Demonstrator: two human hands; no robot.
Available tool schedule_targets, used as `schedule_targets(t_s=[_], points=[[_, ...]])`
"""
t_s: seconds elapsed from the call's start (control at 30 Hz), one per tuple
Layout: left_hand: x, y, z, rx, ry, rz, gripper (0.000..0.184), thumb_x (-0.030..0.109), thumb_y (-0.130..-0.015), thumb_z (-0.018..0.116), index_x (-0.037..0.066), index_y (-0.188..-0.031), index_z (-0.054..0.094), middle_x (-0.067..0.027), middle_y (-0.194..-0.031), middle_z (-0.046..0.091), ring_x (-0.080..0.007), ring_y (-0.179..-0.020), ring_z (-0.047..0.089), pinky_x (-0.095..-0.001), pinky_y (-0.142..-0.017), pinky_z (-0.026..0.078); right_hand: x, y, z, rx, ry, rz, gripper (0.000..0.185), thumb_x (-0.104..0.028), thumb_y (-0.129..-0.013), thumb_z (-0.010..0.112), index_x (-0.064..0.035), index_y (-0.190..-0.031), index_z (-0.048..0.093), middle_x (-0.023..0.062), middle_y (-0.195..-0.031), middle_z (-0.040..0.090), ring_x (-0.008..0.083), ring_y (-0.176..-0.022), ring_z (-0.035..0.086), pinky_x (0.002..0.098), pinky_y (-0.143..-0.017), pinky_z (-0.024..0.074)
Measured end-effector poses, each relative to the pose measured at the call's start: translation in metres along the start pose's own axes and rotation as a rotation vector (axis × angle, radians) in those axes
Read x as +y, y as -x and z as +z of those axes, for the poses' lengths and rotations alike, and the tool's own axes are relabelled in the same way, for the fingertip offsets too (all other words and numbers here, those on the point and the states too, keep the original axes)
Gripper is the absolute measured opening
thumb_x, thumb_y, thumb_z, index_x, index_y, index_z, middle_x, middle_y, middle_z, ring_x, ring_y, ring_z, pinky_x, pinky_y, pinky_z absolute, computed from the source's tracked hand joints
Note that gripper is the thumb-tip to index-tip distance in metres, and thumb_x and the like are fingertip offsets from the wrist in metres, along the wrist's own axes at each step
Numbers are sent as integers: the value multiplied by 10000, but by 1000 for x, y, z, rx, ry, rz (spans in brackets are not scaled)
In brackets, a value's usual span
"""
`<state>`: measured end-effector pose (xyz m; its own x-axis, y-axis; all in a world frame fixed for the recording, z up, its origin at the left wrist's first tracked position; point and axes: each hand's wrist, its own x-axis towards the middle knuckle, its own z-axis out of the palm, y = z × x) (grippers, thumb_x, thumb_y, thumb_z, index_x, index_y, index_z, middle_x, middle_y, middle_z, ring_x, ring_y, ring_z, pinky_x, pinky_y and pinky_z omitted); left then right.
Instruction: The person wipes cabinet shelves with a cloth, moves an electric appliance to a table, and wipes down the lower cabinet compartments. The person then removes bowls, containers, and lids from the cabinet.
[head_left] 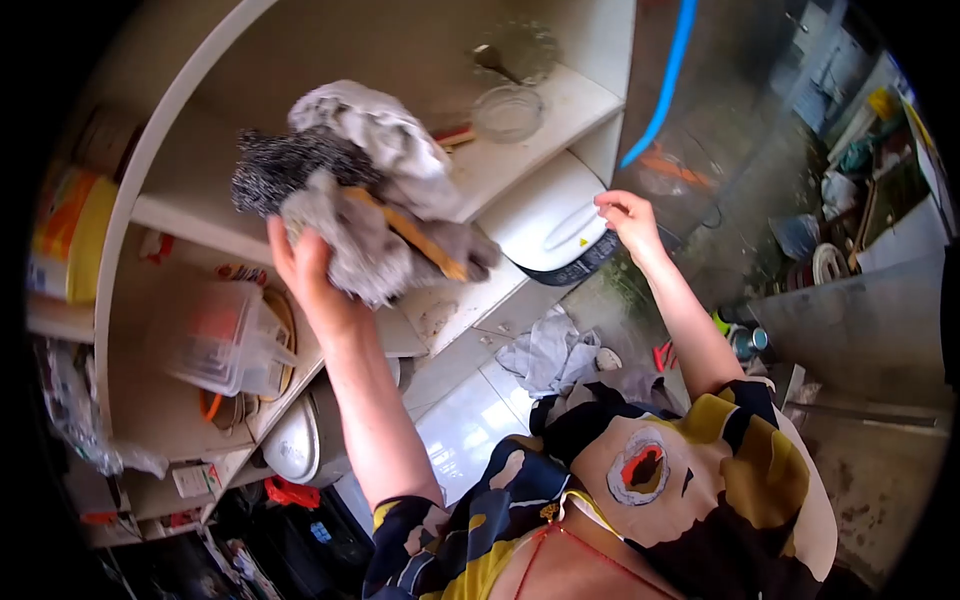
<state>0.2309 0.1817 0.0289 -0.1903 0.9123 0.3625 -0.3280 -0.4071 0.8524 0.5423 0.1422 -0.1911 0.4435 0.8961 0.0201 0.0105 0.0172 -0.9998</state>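
My left hand (318, 275) grips a bundle of crumpled cloth rags, raised in front of the shelf. In the bundle are a dark speckled rag (295, 165), a whitish rag (375, 125) and a grey rag (345, 235). A yellow-brown strip (410, 235) lies across them. Beside the white rounded lid of an appliance (530, 210) on the lower shelf is my right hand (632, 222). Its fingers are loosely bent and appear to hold nothing; whether they touch the lid is unclear.
Glass dishes (508, 112) stand on the upper shelf (565, 100). Clear plastic boxes (225, 335) fill the left compartment. A grey cloth (550, 350) lies on the tiled floor (460, 425). At right are a transparent panel with a blue strip (665, 85) and assorted clutter.
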Motion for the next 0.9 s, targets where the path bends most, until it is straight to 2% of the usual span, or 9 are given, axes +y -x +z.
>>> schedule_targets(t_s=[0.03,0.2,0.27,0.4,0.63,0.7,0.77,0.8,0.9], points=[[-4,-15,4,-112,13,22,384,203,-805,518,22,-1139,468,-99,-1054,552,-215,-967,560,-358,-823,467,17,5,-10,29,-12,78,214,-2,-761,550,-16,-956,636,38,-829,634,96,-721,566,233,-609,458],[-32,-66,15,3,-130,77,492,43,-769,585,-42,-1214,394,-161,-1111,526,-228,-952,557,-334,-801,482,74,30,-41,6,4,504,156,-91,-835,536,-71,-964,622,20,-910,625,111,-763,578,251,-640,459],[-58,-84,9,64,-124,57,552,55,-755,621,-60,-1239,383,-171,-1133,515,-236,-986,540,-324,-818,470,94,33,-44,19,11,555,145,-78,-787,565,-78,-921,620,16,-829,620,108,-705,561,261,-619,469],[-100,-110,-8,192,-633,28,690,176,-699,706,-101,-1244,386,-211,-1188,492,-274,-1035,510,-324,-886,418,125,29,-39,25,-15,675,167,-100,-774,590,-79,-939,602,19,-805,602,122,-713,561,278,-622,477],[-101,-117,-16,23,-492,-66,631,134,-738,682,-92,-1248,386,-196,-1182,509,-251,-1046,524,-339,-867,442,172,16,-35,268,-406,844,383,-230,-823,604,-82,-1151,473,102,-1104,519,265,-1001,507,431,-827,471],[-106,-116,-22,181,-528,-69,598,129,-737,681,-81,-1231,419,-182,-1183,513,-247,-1046,521,-331,-873,433,174,8,-33,256,-455,834,472,-278,-830,607,-95,-1221,416,103,-1162,488,276,-1066,472,460,-846,458],[-113,-123,-41,130,-626,25,578,132,-742,675,-57,-1232,435,-175,-1171,522,-243,-1050,506,-309,-889,405,181,-1,-36,230,-462,865,519,-311,-834,607,-103,-1257,390,100,-1196,475,277,-1093,458,471,-853,450],[-99,-109,-23,59,-481,-7,637,135,-746,672,-61,-1277,381,-183,-1232,478,-250,-1111,470,-314,-918,387,180,-3,-39,223,-466,878,529,-324,-835,607,-104,-1264,387,100,-1207,471,278,-1100,455,474,-856,447],[-96,-100,-13,129,-599,78,731,198,-730,681,-60,-1317,330,-197,-1318,397,-266,-1196,398,-323,-993,313,183,-12,-46,202,-477,911,500,-303,-858,572,-112,-1286,397,110,-1279,436,297,-1124,441,472,-862,451]])
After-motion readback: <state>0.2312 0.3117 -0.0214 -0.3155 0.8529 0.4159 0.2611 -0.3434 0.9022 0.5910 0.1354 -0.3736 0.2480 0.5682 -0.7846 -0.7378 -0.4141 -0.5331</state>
